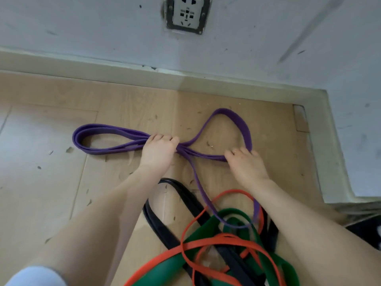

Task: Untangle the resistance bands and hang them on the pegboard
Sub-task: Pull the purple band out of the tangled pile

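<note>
Head view, and the purple band (115, 139) is right in the middle of things, spread across the wooden floor (41, 182) just short of the skirting board (123, 71); it is folded into several strands, with a long flat loop running out to the left and a rounder open loop on the right. The left hand (158, 149) comes down on the spot where the strands bunch together, fingers curled over them, gripping the bundle against the floor; the right hand (245, 164) sits on the near edge of the right loop, fingers bent over the strands there and holding them too. One purple strand trails back from between the hands toward the person and runs into the heap nearer the camera; that heap is a tangle of a black band (165, 226), a thin red band (206, 244) and a wide green band (237, 221), all crossing over one another, the red looping over both green and black; which lies lowest, I cannot tell. Both forearms reach forward from the bottom edge, bare; a pale sleeve (35, 275) shows at the lower left corner. Beyond the skirting, the scuffed white wall (82, 27) carries a power socket (186, 14) set in a dark frame; at right the wall steps forward into a corner.
</note>
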Motion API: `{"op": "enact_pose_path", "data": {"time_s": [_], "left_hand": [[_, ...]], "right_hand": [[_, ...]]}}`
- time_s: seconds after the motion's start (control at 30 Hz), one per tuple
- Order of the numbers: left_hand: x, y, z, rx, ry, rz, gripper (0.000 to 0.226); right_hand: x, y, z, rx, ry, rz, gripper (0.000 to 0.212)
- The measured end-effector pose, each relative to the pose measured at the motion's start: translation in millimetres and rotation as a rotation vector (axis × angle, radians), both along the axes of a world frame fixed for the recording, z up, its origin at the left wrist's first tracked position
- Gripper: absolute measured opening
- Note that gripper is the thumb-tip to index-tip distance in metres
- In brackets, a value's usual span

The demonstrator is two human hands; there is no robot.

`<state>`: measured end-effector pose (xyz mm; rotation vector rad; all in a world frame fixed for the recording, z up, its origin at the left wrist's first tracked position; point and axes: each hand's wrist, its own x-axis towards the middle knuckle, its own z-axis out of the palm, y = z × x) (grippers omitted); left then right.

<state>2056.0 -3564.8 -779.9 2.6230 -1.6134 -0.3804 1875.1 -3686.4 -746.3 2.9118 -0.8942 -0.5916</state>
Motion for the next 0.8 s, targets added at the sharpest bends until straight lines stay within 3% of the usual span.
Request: {"op": "enact_pose_path", "data": {"time_s": [0.17, 0.3, 0.4, 0.63, 0.8], "left_hand": [[8.2, -9.7, 10.5, -0.116, -0.008, 0.147, 0.022], [7.7, -17.0, 3.5, -0.029, -0.021, 0.154, 0.02], [4.3, -19.7, -3.5, 0.005, -0.027, 0.14, 0.02], [14.0, -30.7, -16.0, -0.148, 0.011, 0.197, 0.019], [25.1, -23.2, -20.4, -0.209, 0.105, 0.108, 0.055]], "right_hand": [[34.0, -48.5, 27.7, -0.217, -0.073, 0.116, 0.034], [37.9, -60.1, 4.7, -0.187, 0.06, -0.024, 0.029], [14.4, -58.8, -12.8, -0.131, 0.088, -0.021, 0.041], [-1.2, -88.8, -8.8, -0.24, 0.13, -0.192, 0.03], [19.9, -69.3, -4.1, -0.166, -0.007, -0.351, 0.04]]}}
